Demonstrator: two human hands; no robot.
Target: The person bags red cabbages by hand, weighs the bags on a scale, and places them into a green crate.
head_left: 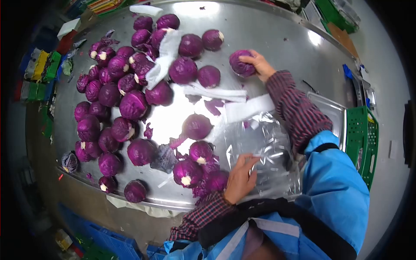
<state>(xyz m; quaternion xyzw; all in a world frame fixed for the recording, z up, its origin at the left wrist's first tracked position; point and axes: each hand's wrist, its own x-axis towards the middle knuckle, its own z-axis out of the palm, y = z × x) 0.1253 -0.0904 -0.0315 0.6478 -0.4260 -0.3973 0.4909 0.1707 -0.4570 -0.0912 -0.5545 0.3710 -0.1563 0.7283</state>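
A red cabbage (pixel 241 63) is gripped in my right hand (pixel 258 65), out over the metal table. My left hand (pixel 242 178) lies at the near edge of a stack of clear plastic bags (pixel 271 147); its fingers are stretched and apart, touching the film. Just left of that hand sit red cabbages with pale cut stems, one of them a trimmed cabbage (pixel 187 173). A single cabbage (pixel 197 126) rests farther up, near the table's middle. White foam netting strips (pixel 249 108) lie above the bags.
Many red cabbages (pixel 133 105) crowd the left half of the metal table (pixel 277 26). More white netting (pixel 165 56) drapes between them. Loose leaves (pixel 164 158) are scattered about. A green crate (pixel 363 143) stands at the right, beside a metal tray (pixel 331 108).
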